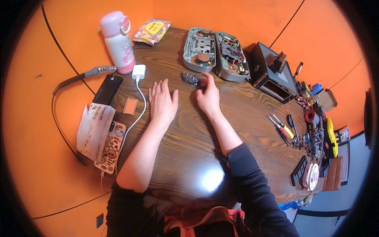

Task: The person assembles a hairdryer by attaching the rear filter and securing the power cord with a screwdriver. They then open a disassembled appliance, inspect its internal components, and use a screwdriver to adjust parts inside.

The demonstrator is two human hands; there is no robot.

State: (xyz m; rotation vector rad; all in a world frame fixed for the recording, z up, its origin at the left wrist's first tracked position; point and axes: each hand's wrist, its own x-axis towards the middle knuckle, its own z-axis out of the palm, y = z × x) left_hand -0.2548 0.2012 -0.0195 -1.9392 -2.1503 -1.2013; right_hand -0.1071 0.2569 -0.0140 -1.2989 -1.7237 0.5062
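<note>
My left hand (162,102) lies palm down on the wooden table with its fingers stretched out and nothing under it that I can see. Across from it, my right hand (208,96) rests on its side, thumb and forefinger apart, holding nothing visible. Just beyond its fingertips is a small dark, glossy part (191,78) whose kind I cannot make out. Behind that stands a grey device casing opened into two halves: the left half (186,51) carries two round speakers (203,59), and the right half (235,59) shows wires and circuit parts.
A pink-and-white bottle (120,45), a wipes packet (153,31), a white charger (138,72), a soldering iron (90,73) and a patterned phone (111,148) line the left. To the right are a black box (272,73), screwdrivers (285,128) and bundled cable (316,140).
</note>
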